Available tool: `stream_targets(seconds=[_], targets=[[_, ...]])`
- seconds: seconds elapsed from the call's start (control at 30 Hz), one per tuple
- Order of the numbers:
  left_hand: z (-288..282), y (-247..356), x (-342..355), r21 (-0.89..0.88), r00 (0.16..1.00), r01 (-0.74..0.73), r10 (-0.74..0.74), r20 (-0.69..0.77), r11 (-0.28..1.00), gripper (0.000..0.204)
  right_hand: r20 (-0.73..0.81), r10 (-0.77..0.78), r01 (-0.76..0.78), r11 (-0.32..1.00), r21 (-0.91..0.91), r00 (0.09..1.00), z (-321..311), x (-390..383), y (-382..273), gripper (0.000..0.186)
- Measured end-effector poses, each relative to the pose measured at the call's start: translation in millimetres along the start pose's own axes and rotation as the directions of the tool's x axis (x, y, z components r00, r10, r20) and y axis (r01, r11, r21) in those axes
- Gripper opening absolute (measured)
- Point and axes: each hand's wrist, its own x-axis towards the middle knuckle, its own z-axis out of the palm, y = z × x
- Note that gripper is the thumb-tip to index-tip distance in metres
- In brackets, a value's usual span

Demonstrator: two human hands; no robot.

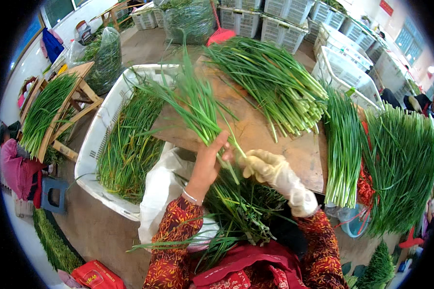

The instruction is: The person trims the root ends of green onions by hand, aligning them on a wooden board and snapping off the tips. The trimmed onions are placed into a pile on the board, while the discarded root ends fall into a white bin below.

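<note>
My bare left hand [208, 161] is closed around a small bunch of green chives [197, 103]. Their leaf tips point away from me and are blurred, while the pale stems stick out below the fingers. My right hand [270, 171], in a cream-coloured glove, is beside the stems with its fingers curled. A single chive stalk [235, 138] runs down to its fingertips. Below both hands, loose chive leaves [241, 207] lie heaped on my lap. Just beyond them is a wooden board [255, 144] carrying a large pile of chives [270, 82].
Left of the board, a white crate [89, 154] contains loose leaves, with a white sack [161, 192] beside it. Bundled chives [342, 149] line the right side, near a blue bucket [354, 221]. Stacked crates [282, 33] and a red dustpan [221, 34] are at the back. Another person [21, 166] sits far left.
</note>
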Motion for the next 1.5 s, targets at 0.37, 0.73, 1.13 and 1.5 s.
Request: stream_targets(seconds=[0.37,0.73,1.13,1.5], targets=[[1.1,-3.3,-1.9,0.020,0.997,0.059,-0.060,0.051,0.998,0.018,-0.445,-0.556,0.095,0.693,-0.715,0.702,-39.7,40.4,34.9,0.024],[3.3,-10.9,-3.5,-0.155,0.989,0.122,-0.107,0.100,0.980,0.019,-0.371,-0.346,0.241,0.923,-0.301,0.862,-27.6,28.5,27.7,0.012],[7.5,-15.0,-8.9,-0.008,0.991,0.114,-0.113,0.070,0.993,0.021,-0.283,-0.323,0.314,0.946,-0.076,0.903,2.7,24.9,14.2,0.015],[9.9,-18.2,-10.6,0.024,0.987,0.135,-0.137,0.087,0.991,0.015,-0.340,-0.289,0.315,0.949,0.024,0.895,5.7,38.8,5.6,0.011]])
